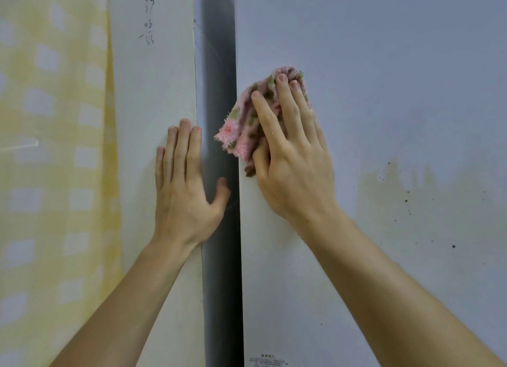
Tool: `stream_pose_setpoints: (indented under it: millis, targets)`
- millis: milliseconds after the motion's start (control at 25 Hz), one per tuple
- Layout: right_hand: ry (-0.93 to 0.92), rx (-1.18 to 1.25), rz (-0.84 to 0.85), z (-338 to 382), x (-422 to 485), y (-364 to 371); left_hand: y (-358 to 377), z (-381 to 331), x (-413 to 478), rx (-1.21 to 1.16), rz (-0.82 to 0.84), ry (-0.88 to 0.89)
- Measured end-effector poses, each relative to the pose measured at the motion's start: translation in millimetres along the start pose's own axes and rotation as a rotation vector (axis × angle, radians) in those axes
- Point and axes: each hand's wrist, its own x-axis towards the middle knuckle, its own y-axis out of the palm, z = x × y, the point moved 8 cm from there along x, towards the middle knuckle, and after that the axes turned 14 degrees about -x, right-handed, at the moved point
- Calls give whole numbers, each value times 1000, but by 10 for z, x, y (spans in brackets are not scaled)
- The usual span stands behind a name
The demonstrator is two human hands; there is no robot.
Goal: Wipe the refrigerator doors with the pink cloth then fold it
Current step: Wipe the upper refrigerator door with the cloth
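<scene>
Both bare forearms come up from the bottom edge, left forearm [131, 298] and right forearm [384, 284]. Left hand [183, 191] lies flat and open on a white panel [153, 92], fingers straight and together, thumb spread out over the dark vertical strip [219, 64] just to its right; it holds nothing. Right hand [290, 160] presses the pink cloth [241, 127] against the refrigerator door [384, 64], close to the door's left edge. Its fingers are nearly straight on top of the cloth, thumb bent in on the lower edge, so the bunched cloth is gripped between thumb and index finger. Cloth is pink with green patches; it sticks out left of and above the fingers, its left corner over the dark strip. Right of this hand, yellowish stains [389, 196] and small dark specks [406, 200] on the door. Below it, a small printed label [269, 360], too small to read. Above the left hand, pencilled numbers [149, 23]; further left, a yellow checked curtain [55, 147]
</scene>
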Motion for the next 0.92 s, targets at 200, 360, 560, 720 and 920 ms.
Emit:
stream_pose_setpoints:
  millis: [200,360,560,720,920]
  targets:
    - [22,-59,-8,51,-354,25,0,76,-224,-64,-17,-15]
    - [-60,-87,41,246,-1245,-46,-16,144,-547,-57,10,-26]
    - [-174,-111,89,377,-2289,-175,14,122,-838,-94,17,-42]
    - [-194,-153,43,130,-1460,-140,-58,107,-704,-96,16,-20]
    - [-37,-72,32,-104,-655,-130,-65,147,-663,-74,3,-20]
